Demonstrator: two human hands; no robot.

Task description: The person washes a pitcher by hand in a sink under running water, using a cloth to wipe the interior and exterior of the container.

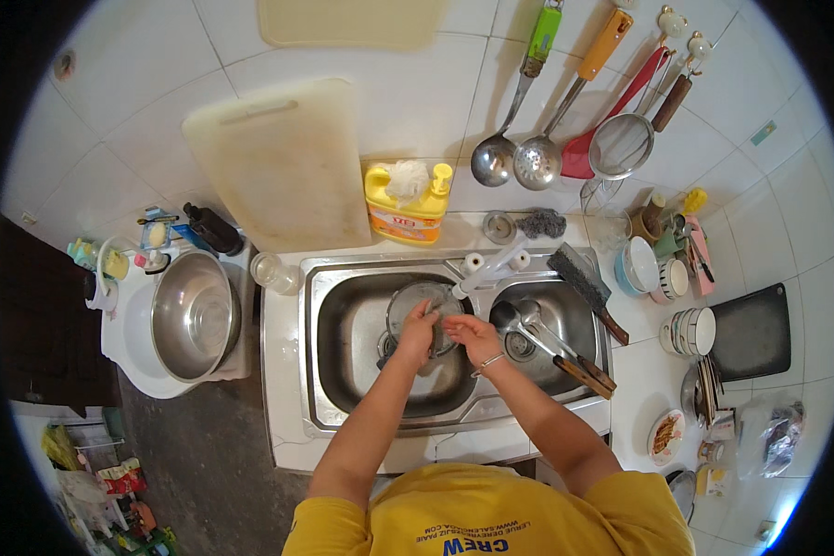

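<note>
Over the left basin of a stainless steel double sink (313,333), my left hand (418,332) grips a round, see-through lid (404,306), probably glass. My right hand (471,338), wearing a bracelet (489,363), has bent fingers at the lid's right part; whether they grip it is unclear. Just above the lid is the white faucet spout (464,288). Part of the lid is hidden behind my hands. A ladle (506,316) and a metal spoon-shaped utensil (530,311) with wooden handles lean in the right basin. A cleaver (577,276) lies across that basin's back right corner.
Behind the sink stand a yellow detergent jug (404,224), a white cutting board (285,167) and a steel-wool scourer (542,224). A glass jar (275,273) and a large metal basin (193,316) are left. Bowls (695,332) and a food plate (666,460) sit right.
</note>
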